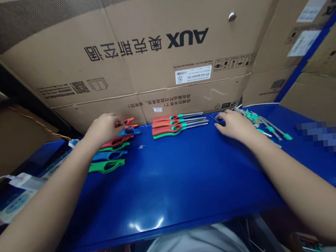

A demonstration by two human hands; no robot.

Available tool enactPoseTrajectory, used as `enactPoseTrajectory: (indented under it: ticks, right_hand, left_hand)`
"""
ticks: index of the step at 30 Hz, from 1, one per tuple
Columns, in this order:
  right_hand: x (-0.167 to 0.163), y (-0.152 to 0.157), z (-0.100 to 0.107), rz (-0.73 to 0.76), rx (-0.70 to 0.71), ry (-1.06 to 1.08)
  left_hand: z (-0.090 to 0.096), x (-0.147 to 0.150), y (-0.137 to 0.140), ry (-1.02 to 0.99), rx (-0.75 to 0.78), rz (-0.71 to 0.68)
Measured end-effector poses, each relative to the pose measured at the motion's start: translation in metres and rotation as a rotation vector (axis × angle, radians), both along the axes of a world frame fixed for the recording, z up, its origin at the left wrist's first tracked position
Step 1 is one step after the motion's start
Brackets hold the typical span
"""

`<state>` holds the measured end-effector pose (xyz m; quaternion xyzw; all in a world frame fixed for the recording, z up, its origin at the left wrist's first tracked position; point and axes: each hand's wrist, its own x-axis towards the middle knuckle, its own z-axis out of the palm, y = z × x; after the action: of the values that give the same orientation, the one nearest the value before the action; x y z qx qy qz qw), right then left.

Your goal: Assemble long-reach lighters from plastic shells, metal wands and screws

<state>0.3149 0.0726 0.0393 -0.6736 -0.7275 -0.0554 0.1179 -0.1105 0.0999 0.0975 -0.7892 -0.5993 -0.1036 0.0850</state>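
Left hand (105, 126) is curling fingers by a red handle (129, 121), grip impossible to tell; right hand (236, 124) is pinching a dark tool (221, 121) between its fingers!

The left hand (106, 127) pinches a red handle (129, 121), the right (235, 123) a dark tool (221, 121)

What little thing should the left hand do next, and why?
Maybe the left hand should lift the far red handle, since its fingertips are right there. The visible ends of the handles on the left show no metal rods, while the handles in the middle have some, so a left one seems a sensible pick.
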Motion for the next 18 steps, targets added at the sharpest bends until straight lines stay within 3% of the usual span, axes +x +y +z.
enactPoseTrajectory:
  ticks: [3, 5, 7, 9, 14, 18]
  right_hand:
    - [-0.014, -0.005, -0.001, 0.287, 0.176, 0.3]
    - [-0.027, -0.013, -0.001, 0.516, 0.209, 0.448]
    - [-0.039, -0.023, 0.0, 0.741, 0.121, 0.483]
    - [-0.049, -0.033, 0.0, 0.862, 0.024, 0.477]
    - [-0.061, -0.041, -0.009, 0.916, -0.149, 0.276]
    - [-0.059, -0.036, -0.014, 0.873, -0.228, 0.167]
  left_hand:
    - [-0.007, 0.036, -0.024, -0.039, 0.103, -0.103]
    - [-0.016, 0.066, -0.047, -0.162, 0.1, -0.318]
    - [-0.028, 0.093, -0.07, -0.19, -0.004, -0.471]
    - [-0.042, 0.113, -0.086, -0.149, -0.101, -0.52]
    - [-0.071, 0.129, -0.089, -0.206, -0.193, -0.572]
    - [-0.078, 0.119, -0.08, -0.325, -0.258, -0.553]
